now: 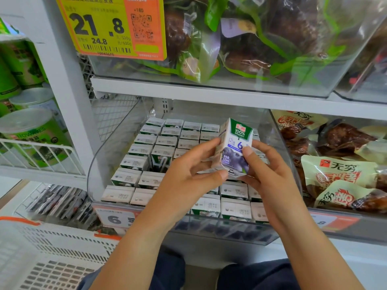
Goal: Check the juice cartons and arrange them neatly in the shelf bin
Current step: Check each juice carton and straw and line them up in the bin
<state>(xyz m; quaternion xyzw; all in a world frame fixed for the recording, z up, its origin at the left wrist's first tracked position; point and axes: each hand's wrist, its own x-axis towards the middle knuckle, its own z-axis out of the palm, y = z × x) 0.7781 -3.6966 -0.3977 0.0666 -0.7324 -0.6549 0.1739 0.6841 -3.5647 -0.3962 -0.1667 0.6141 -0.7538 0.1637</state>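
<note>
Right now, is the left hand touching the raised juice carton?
Touching. The head view shows the left hand with its thumb against the carton's lower edge and fingertips on its left side.

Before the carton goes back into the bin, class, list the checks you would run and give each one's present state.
1. Both hands hold the carton, left hand and right hand: ok.
2. Carton front faces the camera, readable: ok.
3. Carton undamaged: cannot tell, back hidden.
4. Open slot in the bin, a gap in the second column: ok.
5. Rows of cartons straight: ok at back, front partly hidden.
</note>
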